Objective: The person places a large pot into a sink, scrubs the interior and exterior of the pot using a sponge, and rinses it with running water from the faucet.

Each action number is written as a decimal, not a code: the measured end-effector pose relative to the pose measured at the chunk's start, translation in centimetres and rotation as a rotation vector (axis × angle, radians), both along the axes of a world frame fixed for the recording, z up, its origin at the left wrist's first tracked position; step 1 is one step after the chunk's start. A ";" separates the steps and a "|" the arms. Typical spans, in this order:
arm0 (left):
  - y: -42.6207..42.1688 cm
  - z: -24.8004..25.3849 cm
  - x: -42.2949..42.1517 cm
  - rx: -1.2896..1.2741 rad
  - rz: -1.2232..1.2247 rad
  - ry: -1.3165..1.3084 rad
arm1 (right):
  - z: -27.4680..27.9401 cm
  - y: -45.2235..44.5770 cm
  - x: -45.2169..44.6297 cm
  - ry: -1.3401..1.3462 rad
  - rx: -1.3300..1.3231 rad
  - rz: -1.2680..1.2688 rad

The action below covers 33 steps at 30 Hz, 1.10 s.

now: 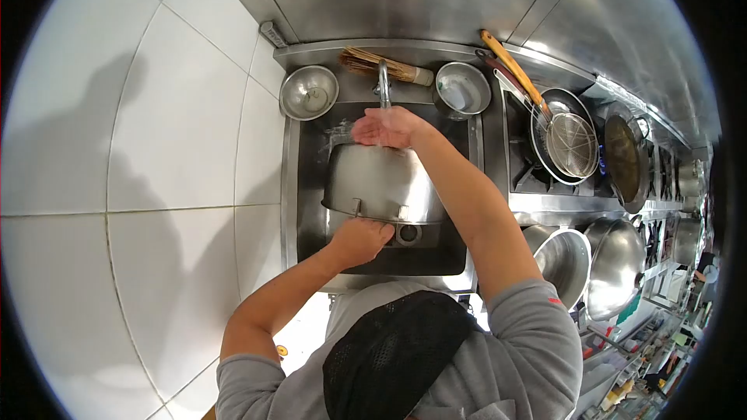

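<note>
A large metal pot (381,179) lies tilted on its side in the sink (420,262), its rim toward the drain. My left hand (360,242) is closed on the pot's handle at the near side. Under the faucet (384,82), my right hand (387,127) is spread with its fingers apart, just beyond the pot's far edge. Water runs over this hand and splashes near the sink's far left part. Nothing shows in the right hand.
Metal bowls stand left (309,93) and right (463,90) of the faucet, with a bamboo brush (389,67) behind it. To the right are a strainer (572,145) on a pan, a wok (625,152), and large pots (560,260) nearer.
</note>
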State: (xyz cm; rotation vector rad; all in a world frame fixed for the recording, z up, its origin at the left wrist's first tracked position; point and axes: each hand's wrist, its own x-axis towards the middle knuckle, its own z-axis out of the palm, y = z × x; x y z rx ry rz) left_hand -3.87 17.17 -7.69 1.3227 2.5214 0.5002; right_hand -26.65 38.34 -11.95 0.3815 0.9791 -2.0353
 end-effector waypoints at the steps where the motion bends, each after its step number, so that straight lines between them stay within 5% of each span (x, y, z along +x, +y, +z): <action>1: -0.2 -0.1 0.2 0.058 -0.069 0.063 | 0.3 -0.1 0.1 -0.015 0.046 0.053; 8: -1.7 0.0 0.6 0.083 -0.183 0.066 | -3.3 2.6 2.7 -0.068 0.057 -0.164; 11: -2.6 -0.2 0.9 0.071 -0.071 0.020 | -4.9 8.2 5.0 0.026 0.261 -0.110; 14: -2.7 0.2 1.7 0.072 0.044 0.013 | -5.0 11.9 7.3 0.147 0.510 -0.063; 16: -2.1 1.4 1.6 0.148 0.156 0.039 | -3.9 13.2 8.9 0.518 1.136 0.238; 23: 0.0 2.7 0.8 0.183 0.708 0.028 | -7.6 8.9 14.1 0.357 1.157 -0.315; 29: 0.6 3.0 -1.1 0.330 1.097 -0.149 | -3.9 1.6 9.6 0.649 0.865 -0.185; 31: 0.4 0.9 -0.9 0.418 1.091 -0.106 | -3.0 -0.5 7.0 0.311 0.502 -0.257; 33: 0.6 -0.4 -0.6 0.506 1.084 -0.063 | -1.1 -1.5 5.3 0.180 0.513 -0.212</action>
